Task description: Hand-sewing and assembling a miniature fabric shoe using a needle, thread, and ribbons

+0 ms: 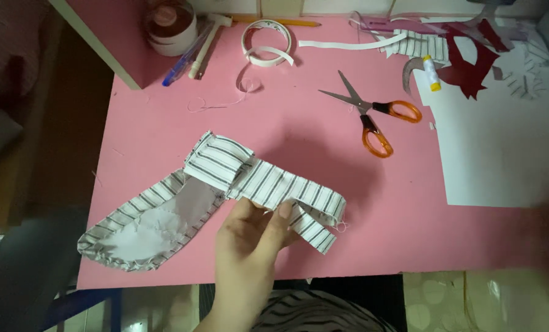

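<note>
My left hand (245, 252) comes up from the bottom middle and pinches the near edge of a black-and-white striped fabric piece (274, 187). The thumb lies on top and the fingers are tucked under the fold. The fabric lies on the pink table (157, 129), with a folded band across the middle. Its rounded end (142, 233) at the left shows a pale lining. My right hand is not clearly visible; only a dark blur sits at the right edge.
Orange-handled scissors (373, 117) lie open behind the fabric. A white tape ring (266, 42), a blue pen (185, 61) and a larger roll (170, 24) sit at the back. White paper (502, 147), red cutouts (471, 71) and a small yellow-capped tube (432, 72) fill the right.
</note>
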